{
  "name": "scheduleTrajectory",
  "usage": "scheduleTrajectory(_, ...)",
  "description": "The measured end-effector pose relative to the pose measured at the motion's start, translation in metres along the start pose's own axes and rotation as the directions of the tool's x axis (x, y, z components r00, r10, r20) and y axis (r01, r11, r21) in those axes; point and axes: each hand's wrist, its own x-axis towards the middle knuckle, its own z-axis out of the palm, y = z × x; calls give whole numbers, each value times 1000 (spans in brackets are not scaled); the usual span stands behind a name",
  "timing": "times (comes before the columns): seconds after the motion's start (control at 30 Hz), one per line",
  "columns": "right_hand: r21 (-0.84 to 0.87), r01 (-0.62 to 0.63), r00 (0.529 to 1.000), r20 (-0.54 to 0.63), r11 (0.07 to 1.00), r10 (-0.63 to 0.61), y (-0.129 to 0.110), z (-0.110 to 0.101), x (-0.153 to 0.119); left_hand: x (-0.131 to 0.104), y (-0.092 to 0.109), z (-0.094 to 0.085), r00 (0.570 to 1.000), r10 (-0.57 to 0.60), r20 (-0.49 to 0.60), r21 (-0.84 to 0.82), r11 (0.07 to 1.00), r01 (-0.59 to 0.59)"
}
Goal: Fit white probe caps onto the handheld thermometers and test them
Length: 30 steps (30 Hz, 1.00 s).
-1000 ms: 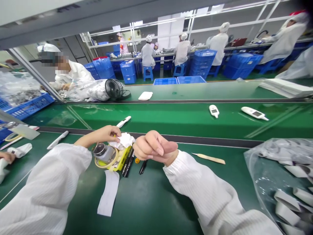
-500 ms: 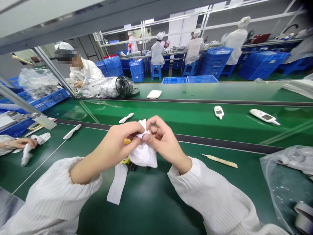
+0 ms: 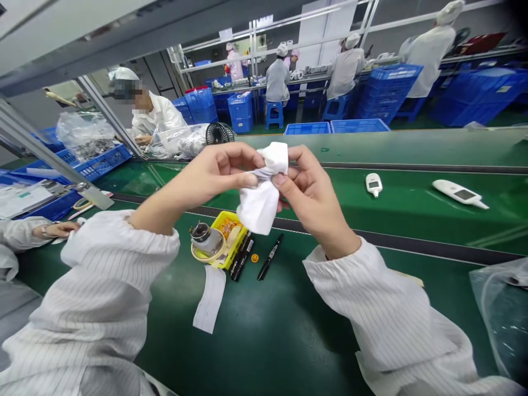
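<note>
A bunched white cloth (image 3: 259,208) hangs between my two hands above the green bench. My left hand (image 3: 218,170) pinches its gathered middle from the left, thumb and fingers pressed together. From the other side my right hand (image 3: 309,190) grips the cloth with thumb and fingers, and a fold sticks up between the hands. Whether anything is inside the cloth cannot be seen. Below the hands sits a yellow basket (image 3: 226,266) with a small jar (image 3: 208,237) and a tape roll. Black markers (image 3: 270,257) and a small orange disc (image 3: 254,257) lie to its right.
A paper strip (image 3: 209,300) lies in front of the basket. Two white handheld devices (image 3: 374,185) (image 3: 460,193) rest on the green strip beyond. A plastic bag (image 3: 501,313) is at the right edge. A neighbour's hand (image 3: 61,230) is at the left; other people sit farther back.
Both hands have lifted the cloth up and to the right, and the cloth's folds have shifted. The view has moved, and the basket and markers have come out from behind my hands.
</note>
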Motion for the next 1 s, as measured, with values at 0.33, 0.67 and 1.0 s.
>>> scheduleTrajectory(0.33, -207, -170, 881, -470, 964, 55, 65, -69, -13, -38, -157, -51, 883, -255, 395, 666, 741, -84)
scheduleTrajectory(0.67, -112, -315, 865, -443, 942, 237, 85, -52, -24, -48, -193, -34, 825, -259, 503, 710, 669, -223)
scheduleTrajectory(1.0, -195, -387, 891, -330, 901, 312, 109, -35, -25, -51, -186, -41, 856, -347, 383, 548, 831, 92)
